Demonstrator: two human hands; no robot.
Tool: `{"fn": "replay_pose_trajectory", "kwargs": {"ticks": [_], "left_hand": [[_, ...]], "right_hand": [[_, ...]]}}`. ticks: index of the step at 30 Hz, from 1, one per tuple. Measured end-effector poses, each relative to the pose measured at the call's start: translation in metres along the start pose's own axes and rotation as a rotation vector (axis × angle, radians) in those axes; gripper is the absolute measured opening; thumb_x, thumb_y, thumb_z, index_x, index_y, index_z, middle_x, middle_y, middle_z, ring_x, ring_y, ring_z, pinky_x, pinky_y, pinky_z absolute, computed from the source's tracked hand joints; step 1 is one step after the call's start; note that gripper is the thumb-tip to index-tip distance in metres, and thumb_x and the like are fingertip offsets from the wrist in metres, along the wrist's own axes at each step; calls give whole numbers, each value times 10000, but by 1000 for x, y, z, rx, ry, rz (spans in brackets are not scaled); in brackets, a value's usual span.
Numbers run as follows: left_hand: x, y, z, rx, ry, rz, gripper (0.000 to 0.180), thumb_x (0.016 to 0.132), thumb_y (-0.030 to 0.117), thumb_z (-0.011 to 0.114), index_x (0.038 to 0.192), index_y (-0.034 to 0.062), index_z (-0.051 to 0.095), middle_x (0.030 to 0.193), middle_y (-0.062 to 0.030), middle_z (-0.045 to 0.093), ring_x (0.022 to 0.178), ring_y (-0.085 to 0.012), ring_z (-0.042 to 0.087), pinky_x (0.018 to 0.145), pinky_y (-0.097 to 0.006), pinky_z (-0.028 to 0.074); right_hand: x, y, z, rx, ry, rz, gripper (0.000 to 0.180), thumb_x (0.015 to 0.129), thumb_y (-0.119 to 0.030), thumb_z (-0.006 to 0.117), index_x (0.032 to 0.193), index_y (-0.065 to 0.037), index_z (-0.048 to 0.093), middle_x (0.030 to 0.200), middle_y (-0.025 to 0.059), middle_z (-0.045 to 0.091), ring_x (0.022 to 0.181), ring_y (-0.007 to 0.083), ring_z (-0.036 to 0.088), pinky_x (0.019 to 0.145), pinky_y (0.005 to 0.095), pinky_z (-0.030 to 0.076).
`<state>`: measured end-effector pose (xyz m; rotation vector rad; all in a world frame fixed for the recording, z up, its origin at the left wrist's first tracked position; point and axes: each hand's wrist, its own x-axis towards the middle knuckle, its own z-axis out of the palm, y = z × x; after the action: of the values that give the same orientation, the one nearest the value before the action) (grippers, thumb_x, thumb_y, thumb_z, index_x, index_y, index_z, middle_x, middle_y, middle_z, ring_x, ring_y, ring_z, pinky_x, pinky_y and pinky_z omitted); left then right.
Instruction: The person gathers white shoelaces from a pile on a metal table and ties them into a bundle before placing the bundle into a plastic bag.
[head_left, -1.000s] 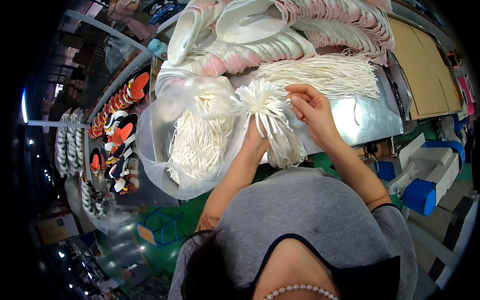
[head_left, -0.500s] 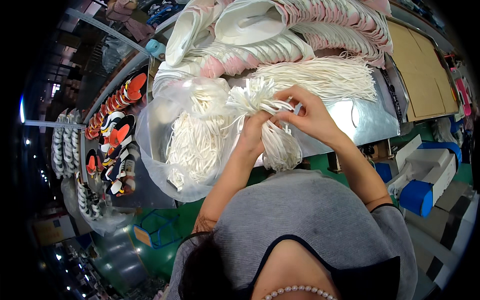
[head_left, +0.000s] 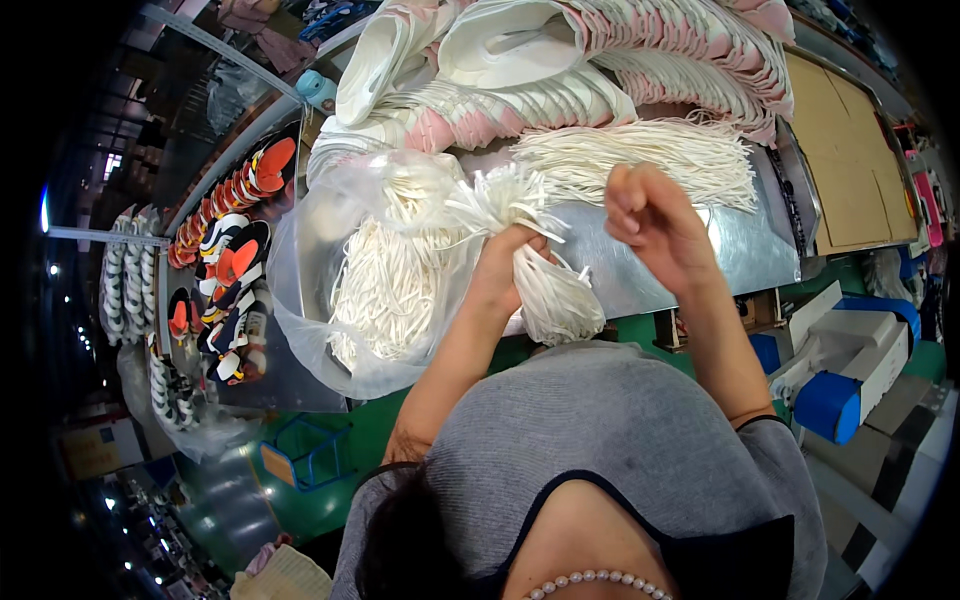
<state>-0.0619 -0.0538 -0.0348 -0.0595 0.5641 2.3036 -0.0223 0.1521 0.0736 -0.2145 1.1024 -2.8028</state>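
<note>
My left hand [head_left: 503, 268] is closed round the middle of a bundle of white shoelaces [head_left: 555, 295]. The ends fan out above the fist and the looped part hangs below it. Up and to the right is my right hand [head_left: 655, 225], apart from the bundle, with its fingers curled in; whatever is in them, if anything, does not show. Beside the left hand lies a clear plastic bag [head_left: 300, 290] full of loose white laces [head_left: 395, 290]. A long spread of white laces [head_left: 640, 160] lies on the metal tabletop [head_left: 590, 235] behind the right hand.
Rows of nested white and pink shoe uppers [head_left: 690, 60] fill the back of the table. Brown cardboard [head_left: 845, 150] lies at the right. Orange, black and white shoe parts [head_left: 240, 265] sit at the left. A blue-framed stool [head_left: 305, 455] stands on the green floor.
My right hand has come off the bundle, moving right and up, its fingers curling in. The left hand keeps its hold on the laces in nearly the same place.
</note>
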Motion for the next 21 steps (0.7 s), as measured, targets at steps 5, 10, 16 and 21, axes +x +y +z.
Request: {"fn": "replay_pose_trajectory", "kwargs": {"ticks": [5,10,16,21], "left_hand": [[-10,-2,35,459,166,7,217,857,197,595,984,23,573,805,-91,618,769,-186,618,702,-297,510],[-22,-8,29,591,-29,15,323,862,140,582,1166,45,532,992,-48,600,842,-150,586,695,-286,490],[-22,-1,52,1468,123,201,393,894,115,516,1269,24,438,1138,-107,554,1017,-202,550,889,-321,472],[-21,0,43,273,68,75,386,904,78,509,1272,12,411,1189,-118,527,1047,-226,548,921,-351,471]], "right_hand": [[7,-4,-28,-738,249,-30,201,922,-243,514,995,-58,549,884,6,553,687,41,463,545,192,358],[10,10,-20,-503,63,163,157,850,-99,618,983,-28,578,728,-18,537,559,23,408,481,161,305],[3,0,-22,102,129,146,119,890,-159,554,841,-50,552,638,-60,428,501,10,297,461,154,239],[-2,0,-5,-151,51,102,127,905,-179,526,823,-84,544,677,-54,429,572,16,330,472,161,238]]}}
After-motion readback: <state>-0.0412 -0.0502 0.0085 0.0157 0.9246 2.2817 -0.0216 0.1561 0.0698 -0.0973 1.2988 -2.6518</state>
